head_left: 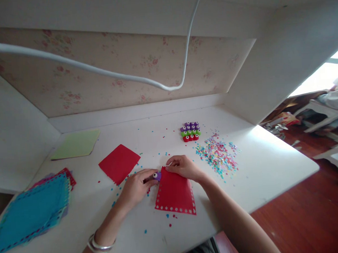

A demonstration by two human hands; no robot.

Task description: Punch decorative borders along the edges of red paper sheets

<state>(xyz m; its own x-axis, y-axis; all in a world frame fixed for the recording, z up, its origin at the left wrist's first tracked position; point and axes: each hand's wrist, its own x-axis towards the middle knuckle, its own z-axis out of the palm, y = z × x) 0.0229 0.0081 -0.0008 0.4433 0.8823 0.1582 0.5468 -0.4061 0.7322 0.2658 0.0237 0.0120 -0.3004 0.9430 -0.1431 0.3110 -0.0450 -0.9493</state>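
My left hand [138, 186] pinches a small purple craft punch [157, 176] at the left edge of a red sheet of paper [175, 190]. Small cut-out shapes run along the sheet's bottom, right and lower left borders. At the sheet's upper edge, my right hand [182, 166] has its fingers closed on the paper, holding it on the table. A second red sheet [120, 164] lies flat just beyond my left hand, with no holes that I can make out. Tiny paper bits are scattered around both hands.
Several purple, green and red punches [190, 132] stand grouped at the back. A heap of coloured confetti [218, 154] lies to their right. On the left are a stack of punched blue sheets [34, 209] and pale green paper [76, 144]. A white cable [112, 74] hangs across the front.
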